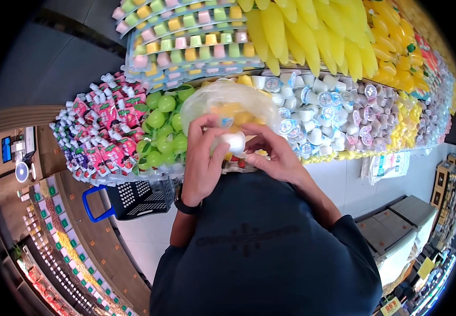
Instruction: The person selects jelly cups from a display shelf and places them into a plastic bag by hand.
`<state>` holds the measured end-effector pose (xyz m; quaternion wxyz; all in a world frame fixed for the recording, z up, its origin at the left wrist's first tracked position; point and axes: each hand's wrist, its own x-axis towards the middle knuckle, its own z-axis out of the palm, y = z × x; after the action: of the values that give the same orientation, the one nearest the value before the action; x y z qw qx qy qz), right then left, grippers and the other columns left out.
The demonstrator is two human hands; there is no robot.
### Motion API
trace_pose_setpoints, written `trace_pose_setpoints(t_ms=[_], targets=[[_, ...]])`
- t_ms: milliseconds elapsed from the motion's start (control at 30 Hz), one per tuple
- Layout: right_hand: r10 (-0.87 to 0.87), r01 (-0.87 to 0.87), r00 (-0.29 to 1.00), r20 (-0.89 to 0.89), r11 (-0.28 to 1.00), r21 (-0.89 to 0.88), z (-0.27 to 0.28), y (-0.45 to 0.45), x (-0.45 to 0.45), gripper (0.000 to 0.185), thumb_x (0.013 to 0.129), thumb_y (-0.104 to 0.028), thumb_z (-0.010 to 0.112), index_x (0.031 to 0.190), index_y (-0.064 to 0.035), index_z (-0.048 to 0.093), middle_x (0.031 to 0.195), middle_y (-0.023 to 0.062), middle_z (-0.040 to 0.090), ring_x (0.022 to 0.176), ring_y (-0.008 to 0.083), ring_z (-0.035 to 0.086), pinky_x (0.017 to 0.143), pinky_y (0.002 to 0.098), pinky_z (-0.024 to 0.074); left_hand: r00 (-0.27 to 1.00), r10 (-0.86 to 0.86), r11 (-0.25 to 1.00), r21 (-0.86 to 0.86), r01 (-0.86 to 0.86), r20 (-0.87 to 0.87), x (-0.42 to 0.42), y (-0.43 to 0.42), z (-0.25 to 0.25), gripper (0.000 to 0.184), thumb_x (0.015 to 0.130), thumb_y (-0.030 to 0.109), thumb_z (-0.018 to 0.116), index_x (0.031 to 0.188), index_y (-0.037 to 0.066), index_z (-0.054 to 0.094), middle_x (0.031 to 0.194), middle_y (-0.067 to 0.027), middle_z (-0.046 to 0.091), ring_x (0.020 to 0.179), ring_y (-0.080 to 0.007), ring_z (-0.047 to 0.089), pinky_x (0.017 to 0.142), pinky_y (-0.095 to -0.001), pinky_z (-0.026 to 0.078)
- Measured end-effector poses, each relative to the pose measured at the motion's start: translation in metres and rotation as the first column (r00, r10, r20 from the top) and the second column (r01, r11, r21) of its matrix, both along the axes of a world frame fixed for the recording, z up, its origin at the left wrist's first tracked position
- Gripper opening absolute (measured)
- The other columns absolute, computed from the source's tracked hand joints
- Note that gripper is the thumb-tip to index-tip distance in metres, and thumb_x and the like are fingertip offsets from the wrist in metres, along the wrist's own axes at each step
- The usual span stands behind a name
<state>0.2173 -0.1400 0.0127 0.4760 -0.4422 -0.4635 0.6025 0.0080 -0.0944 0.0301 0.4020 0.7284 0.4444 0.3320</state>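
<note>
A small white jelly cup (234, 141) is held in front of my chest. My left hand (202, 160) is closed on its left side, with the thumb below and the fingers over the top. From the right, my right hand (274, 152) curls its fingers and thumb around the cup's right edge. A clear plastic bag (201, 102) lies just beyond my hands, with yellow pieces showing in or through it. Loose white cups with blue-printed lids (312, 102) are heaped right of the bag. Green ball-shaped packs (157, 118) lie to its left.
Pink pouches (115, 113) fill the display's left end. Yellow banana-shaped packs (304, 31) and pastel cup strips (186, 39) lie along the back. A black shopping basket with a blue handle (138, 199) stands lower left. Grey boxes (391, 224) are at right.
</note>
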Motion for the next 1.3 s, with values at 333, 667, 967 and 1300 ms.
trace_pose_setpoints(t_ms=[333, 667, 967, 1300], targets=[[-0.079, 0.053, 0.988, 0.135, 0.982, 0.183, -0.016, -0.001, 0.015, 0.041, 0.090, -0.008, 0.082, 0.127, -0.0046, 0.065, 0.100, 0.0042, 0.070, 0.087, 0.0120, 0.067, 0.080, 0.0291, 0.0550, 0.988, -0.129, 0.991, -0.008, 0.130, 0.090, 0.005, 0.001, -0.009, 0.033, 0.100, 0.028, 0.067, 0.118, 0.000, 0.065, 0.127, -0.0174, 0.055, 0.119, -0.0349, 0.058, 0.104, -0.0409, 0.045], [-0.593, 0.230, 0.196, 0.781, 0.802, 0.552, -0.067, 0.023, 0.096, 0.042, 0.085, -0.012, 0.084, 0.121, -0.0023, 0.064, 0.118, 0.0162, 0.066, 0.101, 0.0340, 0.065, 0.090, 0.0434, 0.0515, 0.998, 0.037, 0.999, -0.008, -0.037, 0.049, 0.001, 0.008, -0.026, 0.026, 0.097, 0.013, 0.063, 0.121, 0.002, 0.064, 0.130, -0.0154, 0.060, 0.117, -0.0301, 0.059, 0.101, -0.0376, 0.045], [-0.587, 0.170, 0.187, 0.788, 0.809, 0.562, -0.073, 0.022, 0.096, 0.041, 0.083, -0.013, 0.084, 0.119, -0.0028, 0.066, 0.124, 0.0184, 0.066, 0.114, 0.0397, 0.062, 0.097, 0.0485, 0.0482, 0.995, 0.101, 0.995, 0.024, -0.102, 0.009, -0.003, 0.008, -0.032, 0.021, 0.097, 0.006, 0.063, 0.117, 0.002, 0.064, 0.126, -0.0175, 0.061, 0.118, -0.0345, 0.060, 0.102, -0.0407, 0.047], [-0.299, 0.069, 0.795, 0.528, 0.909, 0.411, -0.001, 0.018, 0.023, 0.022, 0.088, 0.003, 0.075, 0.109, -0.0037, 0.070, 0.100, 0.0098, 0.070, 0.084, 0.0230, 0.070, 0.073, 0.0340, 0.0548, 0.986, 0.166, 0.985, 0.036, -0.166, 0.019, -0.007, 0.004, -0.025, 0.017, 0.097, 0.003, 0.061, 0.114, 0.001, 0.064, 0.115, -0.0158, 0.063, 0.094, -0.0292, 0.066, 0.088, -0.0372, 0.052]])
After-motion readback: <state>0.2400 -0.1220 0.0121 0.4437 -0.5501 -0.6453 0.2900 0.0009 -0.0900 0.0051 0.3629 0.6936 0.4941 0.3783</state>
